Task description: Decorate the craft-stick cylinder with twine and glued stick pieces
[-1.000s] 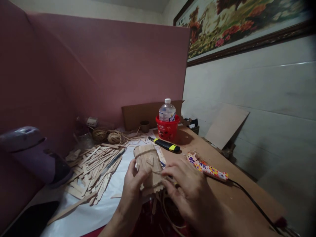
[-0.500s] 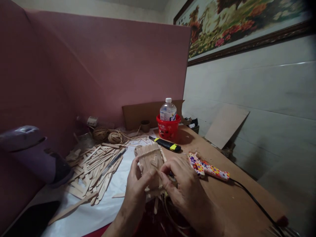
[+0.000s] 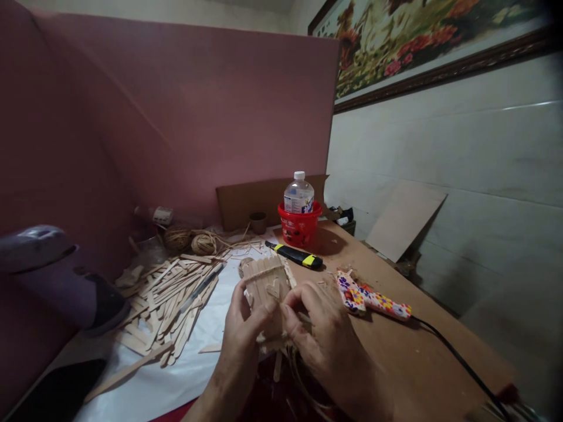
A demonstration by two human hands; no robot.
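The craft-stick panel [image 3: 260, 284], nearer the viewer than the utility knife [image 3: 294, 255], is grasped by the left hand [image 3: 241, 331]; whether the right hand [image 3: 323, 328], fingertips at its edge, grips anything cannot be told. Twine band [image 3: 266, 271] and heart [image 3: 273, 289] are in place; trailing twine [image 3: 303, 384] appears unfixed.

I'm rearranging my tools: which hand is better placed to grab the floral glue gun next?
Probably the right hand: the floral glue gun lies to its right, while the left hand grips the wooden-stick panel from the left.
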